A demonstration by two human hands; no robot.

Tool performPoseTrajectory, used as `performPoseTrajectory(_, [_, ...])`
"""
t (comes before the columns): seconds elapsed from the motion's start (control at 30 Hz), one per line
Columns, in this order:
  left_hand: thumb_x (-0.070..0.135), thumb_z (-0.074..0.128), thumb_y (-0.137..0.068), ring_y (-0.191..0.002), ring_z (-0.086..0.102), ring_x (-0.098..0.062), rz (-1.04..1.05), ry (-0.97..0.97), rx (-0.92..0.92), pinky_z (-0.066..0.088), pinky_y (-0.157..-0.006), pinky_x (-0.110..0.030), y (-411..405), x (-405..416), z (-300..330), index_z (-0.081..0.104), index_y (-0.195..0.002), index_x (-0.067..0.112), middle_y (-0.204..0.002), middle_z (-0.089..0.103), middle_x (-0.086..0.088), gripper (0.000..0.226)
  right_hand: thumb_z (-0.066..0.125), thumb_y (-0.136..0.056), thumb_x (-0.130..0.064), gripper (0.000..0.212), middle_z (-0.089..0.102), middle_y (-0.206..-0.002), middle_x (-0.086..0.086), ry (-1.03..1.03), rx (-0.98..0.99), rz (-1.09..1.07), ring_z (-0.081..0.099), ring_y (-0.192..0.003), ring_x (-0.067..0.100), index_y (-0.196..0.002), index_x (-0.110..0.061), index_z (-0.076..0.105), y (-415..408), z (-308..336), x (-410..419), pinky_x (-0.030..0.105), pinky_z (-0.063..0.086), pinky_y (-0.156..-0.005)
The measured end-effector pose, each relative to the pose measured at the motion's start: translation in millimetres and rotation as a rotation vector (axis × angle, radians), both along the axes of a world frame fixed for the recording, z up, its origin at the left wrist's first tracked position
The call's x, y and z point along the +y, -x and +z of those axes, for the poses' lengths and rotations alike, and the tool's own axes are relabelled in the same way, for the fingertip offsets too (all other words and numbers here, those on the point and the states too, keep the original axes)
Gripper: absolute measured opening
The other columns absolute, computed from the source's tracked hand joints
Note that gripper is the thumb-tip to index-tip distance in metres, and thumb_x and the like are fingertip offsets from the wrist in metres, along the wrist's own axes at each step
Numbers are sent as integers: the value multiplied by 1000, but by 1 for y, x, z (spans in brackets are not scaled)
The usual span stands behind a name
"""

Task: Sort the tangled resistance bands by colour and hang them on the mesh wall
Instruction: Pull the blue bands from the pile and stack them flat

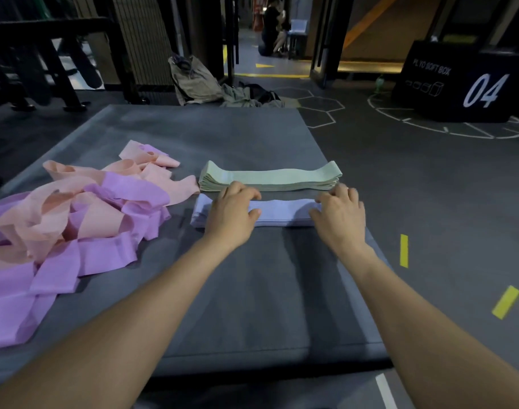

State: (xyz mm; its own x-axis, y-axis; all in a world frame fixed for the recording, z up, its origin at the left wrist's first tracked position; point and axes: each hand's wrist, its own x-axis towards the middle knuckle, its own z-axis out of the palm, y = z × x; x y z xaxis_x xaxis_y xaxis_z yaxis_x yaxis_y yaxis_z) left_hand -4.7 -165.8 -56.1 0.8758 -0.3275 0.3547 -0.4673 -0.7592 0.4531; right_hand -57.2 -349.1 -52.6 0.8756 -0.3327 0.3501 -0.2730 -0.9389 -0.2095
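Centre frame, left hand (233, 209) and right hand (339, 214) grip blue band stack (282, 212) ends, fingers curled; bare mat (252, 290) below.

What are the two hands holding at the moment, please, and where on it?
Both grip the stack of pale blue bands: the left hand curls over it near its left end, the right hand over its right end.

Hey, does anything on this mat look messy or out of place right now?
Yes: the pink and purple bands lie in one tangled, mixed heap on the left of the mat, while the green stack and pale blue stack are neat.
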Motion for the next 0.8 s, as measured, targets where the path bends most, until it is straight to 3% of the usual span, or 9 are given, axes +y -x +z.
performPoseTrajectory(0.2, [30,52,-93,-119,40,-23,72,-83,101,32,-94,-37,0,-4,-9,56,-114,27,-123,47,2,22,51,-91,-37,37,51,-117,16,-11,-32,-13,41,-105,36,-107,-6,65,9,-11,-17,39,38,-84])
performPoseTrajectory(0.4, [34,61,-86,-115,49,-22,10,21,214,34,-103,-42,-12,6,-12,61,-105,32,-112,47,9,18,45,-94,-44,41,47,-127,7,-79,14,-8,37,-112,33,-123,-17,56,14,-11,-20,33,40,-81])
performPoseTrajectory(0.53, [30,62,-87,-114,51,-21,-12,52,218,37,-103,-41,-11,9,-12,62,-108,28,-117,51,5,21,44,-95,-39,38,48,-125,7,-71,63,3,37,-114,31,-117,-12,59,12,-4,-16,35,39,-83])
performPoseTrajectory(0.67, [20,62,-87,-114,54,-18,-20,128,205,41,-99,-32,-7,14,-4,61,-114,17,-122,57,-1,27,45,-93,-23,27,54,-117,10,-57,-10,66,42,-112,31,-103,-4,61,12,6,4,35,37,-84])
performPoseTrajectory(0.8, [12,63,-85,-112,55,-17,-27,191,137,37,-92,-21,4,29,12,62,-113,12,-120,59,-3,28,51,-92,-20,28,53,-122,10,-114,-5,200,43,-114,30,-115,-7,59,7,19,41,37,40,-90])
